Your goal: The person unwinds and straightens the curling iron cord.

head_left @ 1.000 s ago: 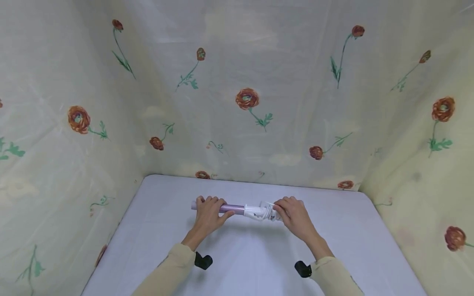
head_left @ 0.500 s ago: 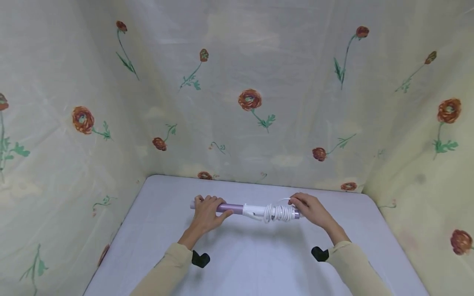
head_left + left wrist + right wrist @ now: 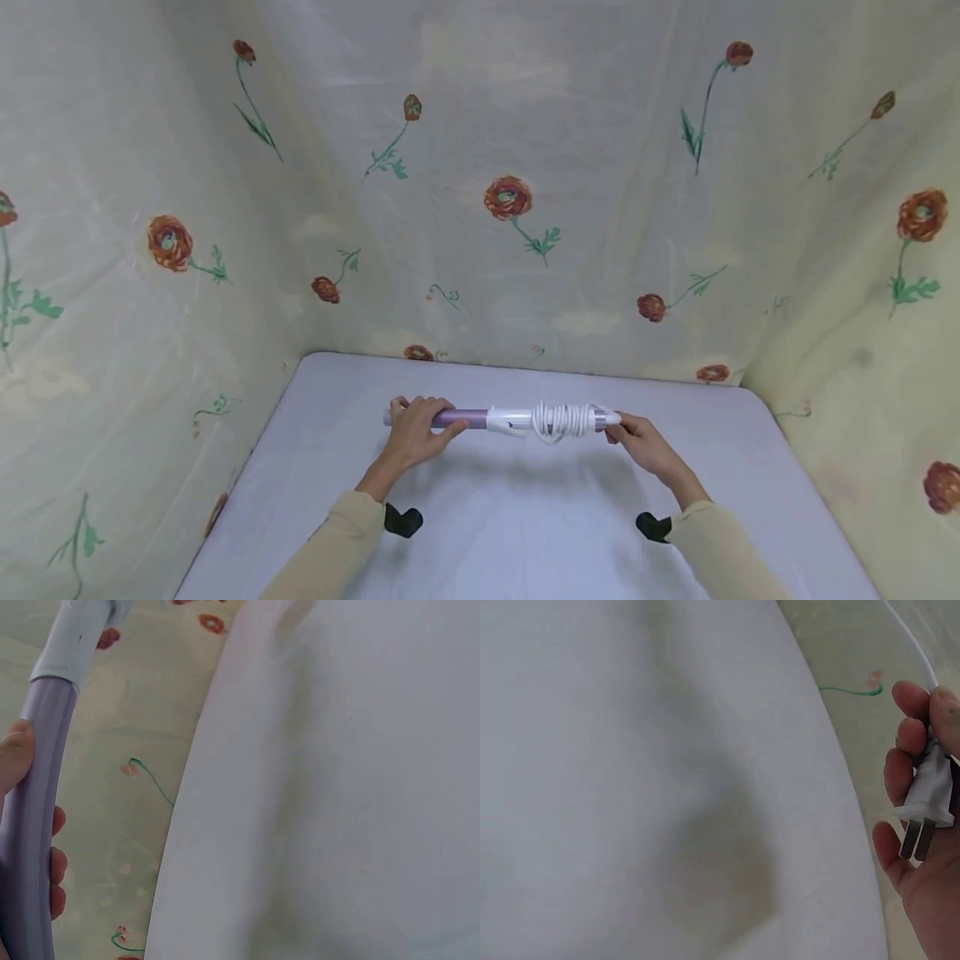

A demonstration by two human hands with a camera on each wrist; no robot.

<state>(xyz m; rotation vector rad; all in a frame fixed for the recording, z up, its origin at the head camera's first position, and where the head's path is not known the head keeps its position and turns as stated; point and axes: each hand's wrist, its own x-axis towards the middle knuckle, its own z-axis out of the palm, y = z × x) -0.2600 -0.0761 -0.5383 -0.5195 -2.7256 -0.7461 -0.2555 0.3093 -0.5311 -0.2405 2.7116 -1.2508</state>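
A slim lilac-and-white appliance, which looks like a hair curling iron, is held level above the table. My left hand grips its lilac part, thumb along the near side; the left wrist view shows the lilac part with fingertips behind it. A white cord is wound in several turns round the right half. My right hand is at the right end, beside the white tip. In the right wrist view its fingers hold a white two-prong power plug, prongs pointing down, with the cord running up.
A white table with rounded far corners lies below the hands. Cream floral curtains rise behind it and along both sides. Dark pieces stick out at both sleeve cuffs.
My right hand has moved right, from the wound cord to the end of the iron, baring more of the coils. The left hand keeps its grip, almost in place.
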